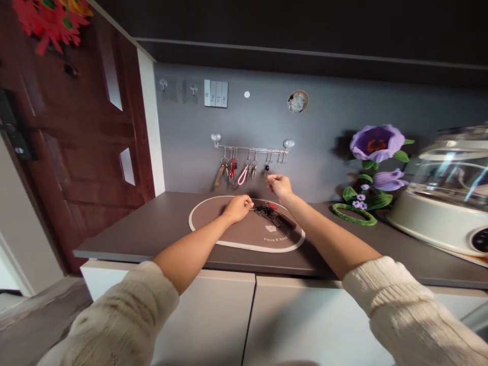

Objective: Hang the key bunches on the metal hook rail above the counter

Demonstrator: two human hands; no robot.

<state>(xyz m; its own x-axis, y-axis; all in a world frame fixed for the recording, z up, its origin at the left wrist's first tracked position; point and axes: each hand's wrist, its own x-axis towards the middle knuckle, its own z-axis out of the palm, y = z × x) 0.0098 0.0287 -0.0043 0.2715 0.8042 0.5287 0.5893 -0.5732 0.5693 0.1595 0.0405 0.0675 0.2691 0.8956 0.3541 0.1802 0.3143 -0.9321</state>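
keys [271, 213] on mat [229, 231], details blurry; hands near.

the left hand [239, 207] curls over whatever it pinches, so its grip is unreadable. the keys [272, 213] on the mat [244, 239] are too small to count. the right edge cuts off the cooker [446, 203]; both sleeves [125, 315] run off the bottom.

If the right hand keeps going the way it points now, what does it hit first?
Probably the small dark key hanging from the hook rail: the right hand sits just below it, fingertips toward it. Depth is unclear.
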